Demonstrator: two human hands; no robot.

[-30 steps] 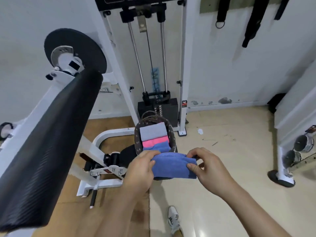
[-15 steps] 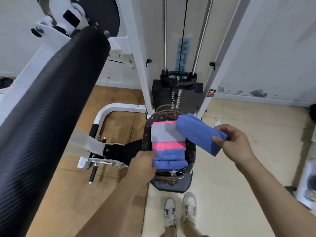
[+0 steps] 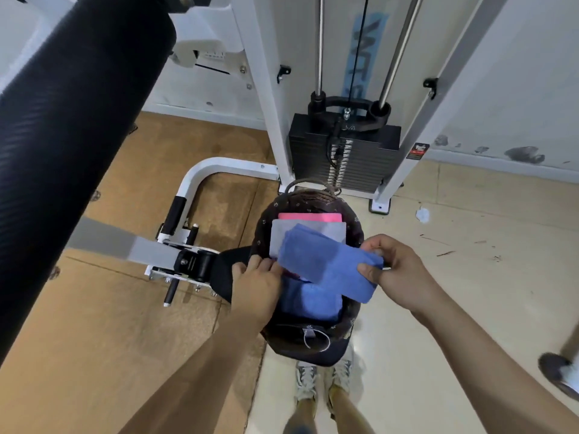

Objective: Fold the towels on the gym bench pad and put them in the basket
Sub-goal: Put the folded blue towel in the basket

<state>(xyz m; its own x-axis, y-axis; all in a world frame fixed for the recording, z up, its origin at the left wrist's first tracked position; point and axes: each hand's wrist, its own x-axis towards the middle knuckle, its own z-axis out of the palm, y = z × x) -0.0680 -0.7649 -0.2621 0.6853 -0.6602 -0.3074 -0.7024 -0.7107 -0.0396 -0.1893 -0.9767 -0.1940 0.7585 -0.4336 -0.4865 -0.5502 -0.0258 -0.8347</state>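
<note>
Right hand (image 3: 398, 274) pinches the folded blue towel (image 3: 326, 261), tilted right over the basket (image 3: 355, 225)!
Left hand (image 3: 257, 283) reaches in at the basket's left side, fingertips hidden under that towel, grip unclear. Inside lie a grey towel (image 3: 308, 230), a pink towel (image 3: 310, 217) and another blue one (image 3: 310, 300). Black bench pad (image 3: 62, 120) far left.

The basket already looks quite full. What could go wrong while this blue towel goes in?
The right hand pinches the folded blue towel by one end only, so it may sag and come unfolded. It hangs slanted over the grey towel in the basket, so it could land crooked or hang over the rim.
</note>
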